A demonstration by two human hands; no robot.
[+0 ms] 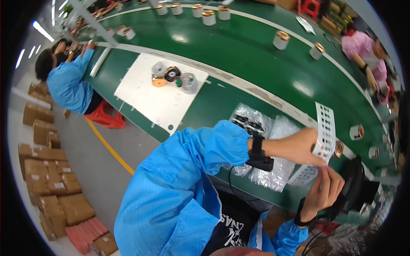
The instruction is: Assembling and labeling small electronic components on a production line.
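Observation:
A white sheet of small dark stickers [326,121] stands up from my left hand [299,147], whose fingers are closed on its lower part. My right hand [326,192] meets it from below, thumb and fingertips pinched at the sheet's edge beside my left fingertips. Whether a single sticker is between those fingertips is too small to tell. Under my hands a further printed white piece [304,175] shows, and I cannot tell if it belongs to the same sheet. Beneath my left forearm lie a clear plastic bag with black parts [250,123] and another clear bag [273,177].
A white board [145,89] on the green bench carries a small round motor-like part [172,74] and clear cups. Beyond runs a green conveyor [247,51] with several white, copper-topped cylinders [281,40]. A black object [352,183] stands at right. Co-workers sit at left and far right.

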